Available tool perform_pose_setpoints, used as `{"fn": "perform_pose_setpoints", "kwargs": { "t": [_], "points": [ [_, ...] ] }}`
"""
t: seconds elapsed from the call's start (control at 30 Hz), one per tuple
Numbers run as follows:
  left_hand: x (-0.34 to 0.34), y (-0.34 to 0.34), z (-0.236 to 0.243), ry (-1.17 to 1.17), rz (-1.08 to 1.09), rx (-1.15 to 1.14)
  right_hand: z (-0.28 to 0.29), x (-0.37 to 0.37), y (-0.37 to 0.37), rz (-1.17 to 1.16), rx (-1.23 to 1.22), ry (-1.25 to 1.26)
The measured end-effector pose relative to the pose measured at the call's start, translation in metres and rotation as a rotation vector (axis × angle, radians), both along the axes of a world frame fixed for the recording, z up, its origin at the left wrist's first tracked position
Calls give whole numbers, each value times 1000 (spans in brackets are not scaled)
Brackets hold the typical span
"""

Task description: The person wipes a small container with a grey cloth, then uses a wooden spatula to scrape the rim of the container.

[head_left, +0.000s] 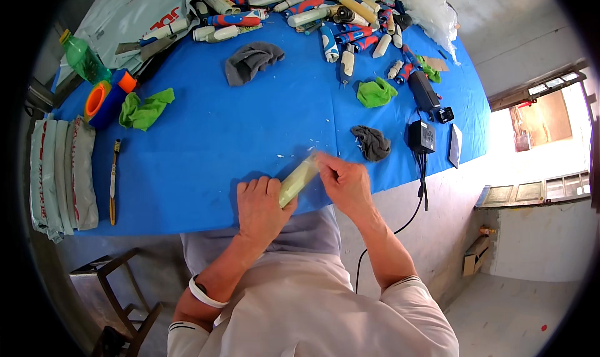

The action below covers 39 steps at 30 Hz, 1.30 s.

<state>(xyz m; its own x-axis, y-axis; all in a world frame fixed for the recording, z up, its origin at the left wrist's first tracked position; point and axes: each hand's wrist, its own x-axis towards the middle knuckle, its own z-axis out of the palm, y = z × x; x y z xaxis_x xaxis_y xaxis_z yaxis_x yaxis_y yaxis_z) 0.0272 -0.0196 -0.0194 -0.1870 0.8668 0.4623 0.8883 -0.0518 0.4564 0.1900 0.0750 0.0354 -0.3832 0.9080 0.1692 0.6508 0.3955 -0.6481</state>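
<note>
Near the front edge of the blue-covered table, a pale yellow, tube-shaped tool casing is held at a slant. My left hand is closed around its lower, near end. My right hand is at the upper end, fingers curled and pinched together, slightly blurred; whatever is between them cannot be made out. Small white flakes lie on the cloth just beyond the casing. A dark grey rag is crumpled to the right, past my right hand.
A heap of handheld tools covers the far side. At left stand a green bottle, tape rolls, stacked packets and a brush. Green cloths and a black power box with a hanging cord lie right.
</note>
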Motion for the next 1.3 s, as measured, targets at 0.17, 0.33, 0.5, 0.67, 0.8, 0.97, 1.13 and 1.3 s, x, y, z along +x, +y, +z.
{"fn": "perform_pose_setpoints", "kwargs": {
  "t": [0.17, 0.33, 0.5, 0.67, 0.8, 0.97, 1.13, 1.3],
  "points": [
    [-1, 0, 1, 8, -7, -20, 0, 1, -9, 33, -46, -4],
    [-1, 0, 1, 2, -10, -21, -5, -3, -32, 54, -69, 107],
    [-1, -1, 0, 10, 2, -34, -18, 6, -19, -137, -67, 197],
    [0, 1, 0, 8, 1, -39, -20, 7, -9, -96, -33, 200],
    [0, 1, 3, -1, -10, -52, -29, 7, -11, -95, 13, 237],
    [-1, 1, 2, 11, -10, -61, -37, 7, -21, -59, -38, 267],
    [-2, 1, 2, 16, -17, -58, -46, 5, -36, -23, 13, 351],
    [-1, 0, 3, 22, -7, -64, -40, 10, -18, -167, -34, 401]
  ]
}}
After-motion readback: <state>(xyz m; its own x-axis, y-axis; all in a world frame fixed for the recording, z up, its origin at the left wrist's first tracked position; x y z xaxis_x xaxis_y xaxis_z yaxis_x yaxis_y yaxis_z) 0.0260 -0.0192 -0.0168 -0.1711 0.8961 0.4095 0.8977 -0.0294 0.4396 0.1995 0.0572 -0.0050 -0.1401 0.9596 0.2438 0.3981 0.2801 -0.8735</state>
